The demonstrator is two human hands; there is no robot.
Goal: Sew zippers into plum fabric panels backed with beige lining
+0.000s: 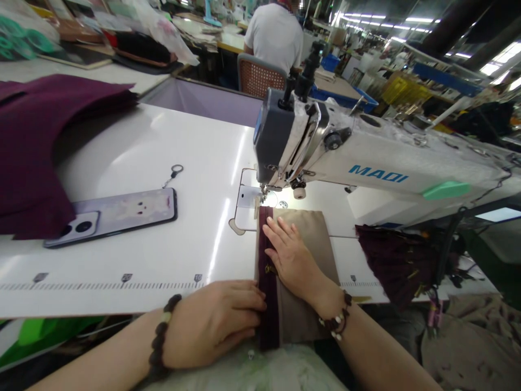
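A beige fabric panel [309,228] with a maroon zipper strip [268,320] along its left edge lies on the machine bed, its far end just short of the presser foot [264,195]. A gold-coloured zipper pull [269,269] shows on the strip. My right hand [295,260] rests flat on the panel and strip, fingers stretched forward. At the strip's left edge, nearer my body, my left hand [215,320] has its fingers closed on the edge; the thumb is partly hidden. The sewing machine [366,157] stands over the far end of the work.
Left on the white table [195,152] lies a phone [126,212] with a key ring [176,169], partly under a stack of maroon fabric [32,141]. Maroon pieces [399,260] with zipper pulls lie to the right. Beyond, a person [274,32] sits on a chair [260,76].
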